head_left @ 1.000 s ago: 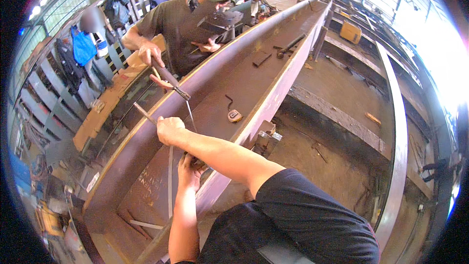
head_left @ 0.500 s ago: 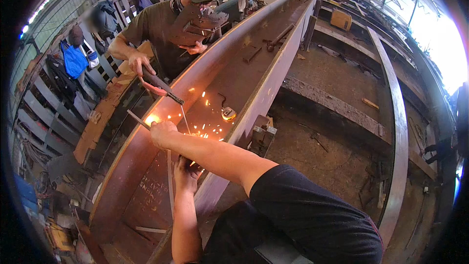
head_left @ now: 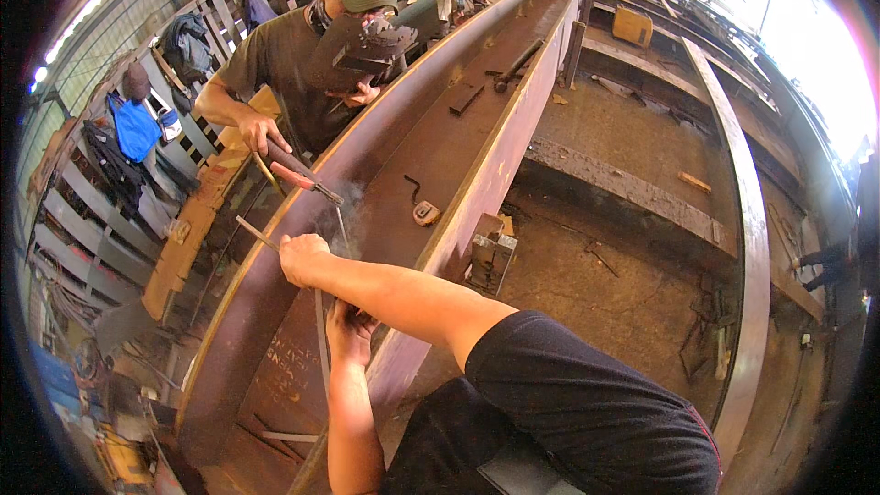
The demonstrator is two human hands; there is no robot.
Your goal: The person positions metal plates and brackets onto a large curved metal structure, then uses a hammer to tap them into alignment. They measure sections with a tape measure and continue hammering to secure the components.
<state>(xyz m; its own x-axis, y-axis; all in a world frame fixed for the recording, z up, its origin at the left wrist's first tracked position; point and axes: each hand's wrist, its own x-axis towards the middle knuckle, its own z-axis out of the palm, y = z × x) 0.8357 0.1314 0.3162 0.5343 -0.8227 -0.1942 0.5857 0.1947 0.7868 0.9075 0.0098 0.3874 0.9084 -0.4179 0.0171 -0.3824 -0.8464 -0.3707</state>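
Note:
My right hand (head_left: 303, 258) is closed around a flat metal bar (head_left: 256, 232), whose end sticks out over the left flange of the rusty steel beam (head_left: 275, 330). Below my right forearm, my left hand (head_left: 348, 335) is closed inside the beam; its fingers are partly hidden, as is whatever they grip. A thin metal strip (head_left: 322, 339) runs down beside it. Across the beam, a person's hand (head_left: 263, 131) holds an electrode holder (head_left: 298, 174) with a welding rod (head_left: 343, 225), its tip just beyond my forearm amid faint smoke. Their other hand holds a dark welding shield (head_left: 353, 64).
A tape measure (head_left: 425, 213), a hammer (head_left: 519, 66) and a short dark bar (head_left: 467, 101) lie in the beam channel. A steel block (head_left: 492, 257) stands against its right side. Long steel members (head_left: 632, 188) cross the floor at right. Bags (head_left: 137, 128) hang on a slatted rack at left.
The bright welding glow and flying sparks have gone, leaving thin smoke by the rod. My hands stay nearly in place, and the view has shifted slightly.

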